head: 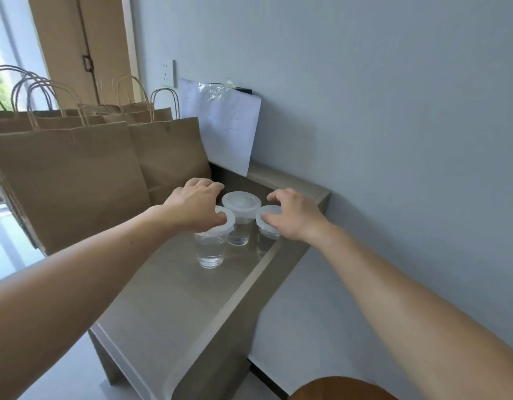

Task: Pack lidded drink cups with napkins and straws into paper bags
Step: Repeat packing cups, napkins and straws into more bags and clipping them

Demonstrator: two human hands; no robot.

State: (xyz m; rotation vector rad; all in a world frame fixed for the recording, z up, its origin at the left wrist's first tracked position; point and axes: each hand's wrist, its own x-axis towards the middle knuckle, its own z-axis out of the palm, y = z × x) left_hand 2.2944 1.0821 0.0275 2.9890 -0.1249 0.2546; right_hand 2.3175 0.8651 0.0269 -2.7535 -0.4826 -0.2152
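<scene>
Three clear plastic cups with white lids stand close together on a narrow beige table (174,307). My left hand (194,207) lies over the lid of the nearest left cup (210,249), fingers curled around its rim. My right hand (292,213) rests on the lid of the right cup (265,243) at the table's edge, fingers bent over it. The middle cup (240,209) stands untouched between my hands. Several brown paper bags (76,180) with twisted handles stand upright to the left of the cups. No napkins or straws are visible.
A white sheet of paper (226,128) with clear plastic leans against the grey wall behind the cups. A wall socket (169,73) sits above the bags. A brown rounded stool top (342,389) shows at the bottom right. The table's right edge runs close beside the cups.
</scene>
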